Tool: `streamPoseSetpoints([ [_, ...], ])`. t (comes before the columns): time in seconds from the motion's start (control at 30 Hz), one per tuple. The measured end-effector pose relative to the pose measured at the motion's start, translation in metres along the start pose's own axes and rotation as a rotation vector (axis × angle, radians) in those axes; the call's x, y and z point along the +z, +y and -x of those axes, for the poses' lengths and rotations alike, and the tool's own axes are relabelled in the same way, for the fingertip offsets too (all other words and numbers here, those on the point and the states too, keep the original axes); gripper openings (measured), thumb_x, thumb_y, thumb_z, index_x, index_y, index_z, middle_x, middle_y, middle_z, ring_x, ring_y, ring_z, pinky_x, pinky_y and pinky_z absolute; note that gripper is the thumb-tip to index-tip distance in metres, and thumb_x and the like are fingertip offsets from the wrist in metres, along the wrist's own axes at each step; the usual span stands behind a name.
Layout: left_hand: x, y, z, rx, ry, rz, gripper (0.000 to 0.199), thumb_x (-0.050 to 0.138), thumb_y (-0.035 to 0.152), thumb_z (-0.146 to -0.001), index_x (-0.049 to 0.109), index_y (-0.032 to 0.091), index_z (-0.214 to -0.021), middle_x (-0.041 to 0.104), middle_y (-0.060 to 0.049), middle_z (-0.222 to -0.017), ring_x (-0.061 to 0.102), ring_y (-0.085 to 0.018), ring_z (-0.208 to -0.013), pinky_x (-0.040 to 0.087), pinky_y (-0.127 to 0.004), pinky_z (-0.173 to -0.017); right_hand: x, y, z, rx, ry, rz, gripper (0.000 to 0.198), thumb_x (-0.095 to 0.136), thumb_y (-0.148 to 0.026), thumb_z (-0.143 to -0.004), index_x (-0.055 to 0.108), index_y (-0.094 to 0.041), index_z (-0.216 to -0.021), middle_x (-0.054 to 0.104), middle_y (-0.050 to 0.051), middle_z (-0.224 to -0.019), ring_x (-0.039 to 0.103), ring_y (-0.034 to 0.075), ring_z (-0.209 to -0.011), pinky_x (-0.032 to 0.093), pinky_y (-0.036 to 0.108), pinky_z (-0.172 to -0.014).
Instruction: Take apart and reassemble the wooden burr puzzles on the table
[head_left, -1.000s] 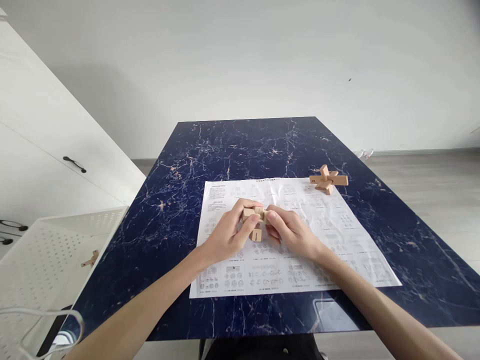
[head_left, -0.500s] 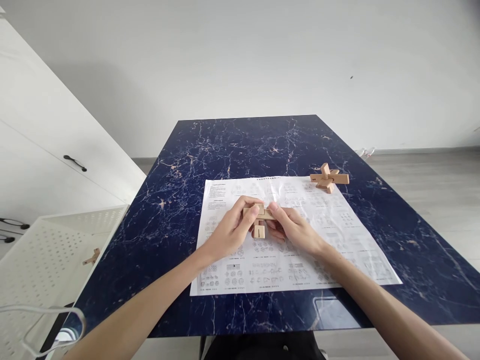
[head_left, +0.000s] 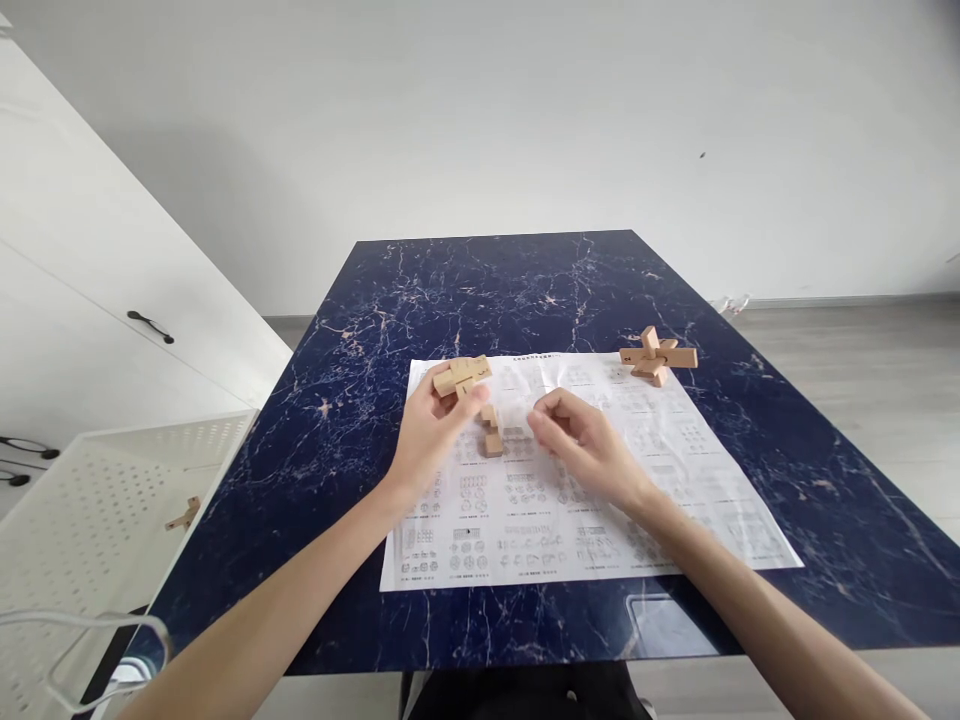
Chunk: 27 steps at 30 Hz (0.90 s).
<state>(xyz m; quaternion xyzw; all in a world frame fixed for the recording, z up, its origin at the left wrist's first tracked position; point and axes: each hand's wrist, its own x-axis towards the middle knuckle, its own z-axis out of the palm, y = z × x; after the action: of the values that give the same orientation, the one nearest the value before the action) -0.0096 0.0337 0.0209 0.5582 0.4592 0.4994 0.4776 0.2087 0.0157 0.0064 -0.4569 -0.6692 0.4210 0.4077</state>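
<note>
My left hand (head_left: 429, 432) is closed around some joined wooden burr puzzle pieces (head_left: 463, 376), with dark marks on their pale faces. It holds them above the left part of a printed instruction sheet (head_left: 525, 560). Just below my left thumb, a notched wooden piece (head_left: 492, 442) appears to lie on the paper; its upper end is close to the thumb. My right hand (head_left: 589, 440) is over the middle of the sheet, fingers curled in and thumb near the index finger, with nothing visible in it. An interlocked wooden burr puzzle (head_left: 657, 358) stands at the sheet's far right corner.
The sheet lies on a dark blue marble-patterned table (head_left: 480, 290). To the left, a white perforated surface (head_left: 97, 500) holds a small wooden piece (head_left: 184, 513), and a white cable (head_left: 82, 618) loops near the table edge. A white cabinet (head_left: 90, 230) stands beyond.
My two hands have parted. The left has moved up and left with the puzzle pieces, tilting them; the right has let go and curled. A notched piece now shows separately below the left thumb.
</note>
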Motion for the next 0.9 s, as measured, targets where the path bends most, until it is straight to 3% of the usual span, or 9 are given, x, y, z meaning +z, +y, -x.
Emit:
streamPoseSetpoints([
  [0.07, -0.001, -0.002, -0.004, -0.005, 0.067, -0.005, 0.046, 0.079, 0.051, -0.092, 0.068, 0.02, -0.124, 0.074, -0.01, -0.122, 0.07, -0.023, -0.109, 0.057, -0.036, -0.095, 0.002, 0.004, 0.0, -0.111, 0.027, 0.152, 0.021, 0.066, -0.044, -0.102, 0.064, -0.024, -0.106, 0.07, 0.006, -0.099, 0.066, 0.021, -0.083, 0.056, 0.038, -0.076],
  [0.13, 0.0, -0.004, -0.004, -0.019, 0.07, 0.004, 0.047, 0.081, 0.049, -0.091, 0.067, 0.02, -0.125, 0.075, -0.009, -0.121, 0.07, -0.023, -0.108, 0.057, -0.035, -0.094, 0.005, 0.007, 0.0, -0.235, -0.005, 0.272, 0.035, 0.07, -0.04, -0.099, 0.061, -0.026, -0.13, 0.069, 0.011, -0.128, 0.067, 0.028, -0.113, 0.058, 0.048, -0.097],
  [0.2, 0.002, -0.006, -0.004, -0.035, 0.043, 0.018, 0.052, 0.084, 0.047, -0.088, 0.065, 0.022, -0.128, 0.075, -0.008, -0.12, 0.071, -0.023, -0.108, 0.058, -0.035, -0.093, 0.008, 0.01, 0.001, -0.328, -0.083, 0.361, 0.057, 0.072, -0.038, -0.099, 0.05, -0.029, -0.151, 0.058, 0.012, -0.152, 0.055, 0.033, -0.139, 0.05, 0.056, -0.114],
  [0.27, 0.005, -0.006, -0.002, -0.051, 0.02, 0.013, 0.055, 0.085, 0.045, -0.087, 0.063, 0.023, -0.132, 0.075, -0.008, -0.121, 0.071, -0.023, -0.109, 0.058, -0.036, -0.093, 0.009, 0.011, 0.001, -0.387, -0.17, 0.42, 0.064, 0.071, -0.036, -0.1, 0.044, -0.033, -0.159, 0.051, 0.011, -0.161, 0.045, 0.035, -0.151, 0.044, 0.061, -0.122],
  [0.47, 0.006, -0.002, -0.001, -0.073, 0.029, 0.002, 0.054, 0.084, 0.044, -0.088, 0.062, 0.022, -0.132, 0.072, -0.009, -0.129, 0.069, -0.024, -0.115, 0.057, -0.037, -0.098, 0.01, 0.014, 0.001, -0.377, -0.224, 0.404, 0.024, 0.069, -0.032, -0.103, 0.069, -0.03, -0.127, 0.052, 0.012, -0.16, 0.051, 0.036, -0.148, 0.049, 0.063, -0.117],
  [0.63, 0.005, 0.0, 0.001, -0.072, -0.019, 0.006, 0.056, 0.085, 0.043, -0.087, 0.06, 0.024, -0.133, 0.072, -0.009, -0.127, 0.07, -0.023, -0.109, 0.059, -0.038, -0.094, 0.008, 0.011, 0.001, -0.26, -0.235, 0.204, 0.013, 0.074, -0.033, -0.1, 0.07, -0.029, -0.111, 0.062, 0.011, -0.151, 0.058, 0.035, -0.142, 0.05, 0.063, -0.116],
  [0.73, 0.005, 0.001, 0.003, -0.055, -0.056, 0.019, 0.065, 0.087, 0.041, -0.086, 0.054, 0.028, -0.141, 0.07, -0.008, -0.13, 0.07, -0.023, -0.109, 0.059, -0.038, -0.095, 0.005, 0.007, -0.001, -0.124, -0.188, -0.031, 0.02, 0.077, -0.037, -0.097, 0.067, -0.028, -0.112, 0.063, 0.009, -0.148, 0.067, 0.032, -0.131, 0.053, 0.059, -0.114],
  [0.9, 0.005, -0.002, 0.007, -0.007, -0.113, 0.02, 0.071, 0.09, 0.037, -0.084, 0.052, 0.032, -0.145, 0.069, -0.005, -0.117, 0.068, -0.021, -0.1, 0.059, -0.038, -0.092, 0.0, 0.005, -0.003, 0.054, -0.07, -0.435, 0.057, 0.09, -0.036, -0.084, 0.058, -0.03, -0.131, 0.062, 0.009, -0.141, 0.074, 0.026, -0.11, 0.063, 0.051, -0.101],
])
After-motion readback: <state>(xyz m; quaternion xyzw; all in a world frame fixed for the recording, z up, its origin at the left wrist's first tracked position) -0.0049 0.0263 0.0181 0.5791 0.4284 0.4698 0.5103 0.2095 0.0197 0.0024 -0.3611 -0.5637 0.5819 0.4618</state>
